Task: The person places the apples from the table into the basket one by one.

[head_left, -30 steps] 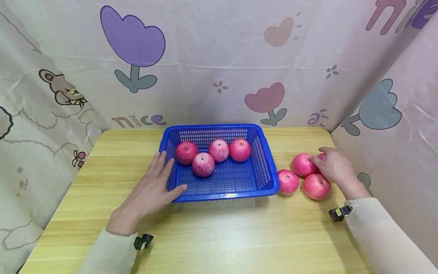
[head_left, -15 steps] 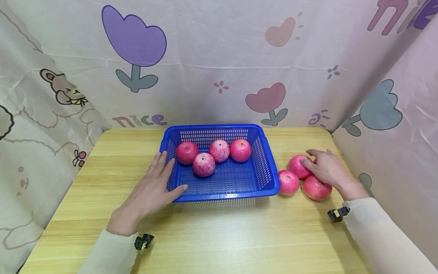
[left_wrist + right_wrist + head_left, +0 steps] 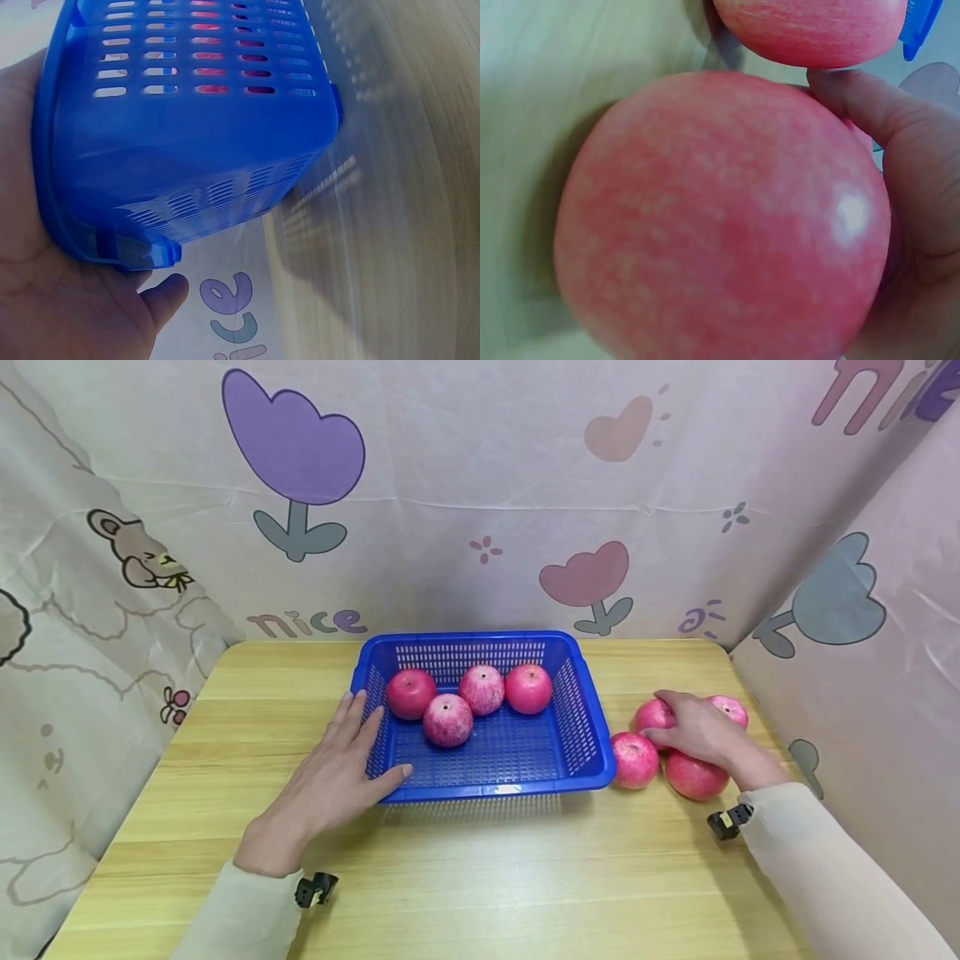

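In the head view a blue plastic basket stands on the table with several red apples inside, among them a streaked front apple. My left hand rests against the basket's left side, fingers straight and thumb across the front corner. To the right of the basket, my right hand has its thumb and fingers around an apple. Close by are a left apple, a front apple and a rear apple. The front apple fills much of the right wrist view, hiding most fingers.
The wooden table reaches back to a patterned cloth, which also closes off both sides. The basket's right rim stands next to the loose apples. A small black camera sits at my right sleeve.
My right hand has moved left from the rear apple to the neighbouring one, which has shifted slightly left. The rear apple now shows behind the hand. My left hand stays at the basket.
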`<action>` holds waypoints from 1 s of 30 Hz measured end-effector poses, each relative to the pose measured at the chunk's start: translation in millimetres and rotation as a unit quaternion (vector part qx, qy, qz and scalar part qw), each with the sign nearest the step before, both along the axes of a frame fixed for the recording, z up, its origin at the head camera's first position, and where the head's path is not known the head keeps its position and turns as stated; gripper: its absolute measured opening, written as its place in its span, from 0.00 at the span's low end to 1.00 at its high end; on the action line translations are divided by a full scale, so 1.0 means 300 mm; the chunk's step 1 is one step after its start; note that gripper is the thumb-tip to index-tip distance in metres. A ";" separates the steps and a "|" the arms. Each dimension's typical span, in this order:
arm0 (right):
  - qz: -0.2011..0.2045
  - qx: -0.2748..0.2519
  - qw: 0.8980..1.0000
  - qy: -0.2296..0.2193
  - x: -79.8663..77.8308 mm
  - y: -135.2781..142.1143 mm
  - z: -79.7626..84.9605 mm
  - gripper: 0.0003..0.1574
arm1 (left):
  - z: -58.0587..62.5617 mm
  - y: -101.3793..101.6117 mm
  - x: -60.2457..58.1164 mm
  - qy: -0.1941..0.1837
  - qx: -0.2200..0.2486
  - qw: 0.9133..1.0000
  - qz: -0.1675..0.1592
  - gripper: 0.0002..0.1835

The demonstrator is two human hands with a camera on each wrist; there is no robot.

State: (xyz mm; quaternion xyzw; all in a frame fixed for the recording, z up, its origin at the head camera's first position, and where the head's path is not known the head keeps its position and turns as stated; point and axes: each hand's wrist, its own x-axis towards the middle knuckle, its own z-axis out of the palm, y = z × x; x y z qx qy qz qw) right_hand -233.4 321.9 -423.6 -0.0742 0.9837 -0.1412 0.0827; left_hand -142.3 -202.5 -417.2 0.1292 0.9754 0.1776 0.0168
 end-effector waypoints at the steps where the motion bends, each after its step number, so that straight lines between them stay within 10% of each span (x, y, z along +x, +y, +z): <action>1: -0.002 0.000 1.000 -0.002 -0.005 -0.002 -0.001 0.56 | 0.000 0.000 0.000 0.000 0.000 1.000 0.000 0.59; 30: -0.034 -0.035 0.995 0.091 -0.023 -0.116 0.171 0.56 | -0.004 -0.001 -0.003 -0.001 0.005 1.000 0.000 0.60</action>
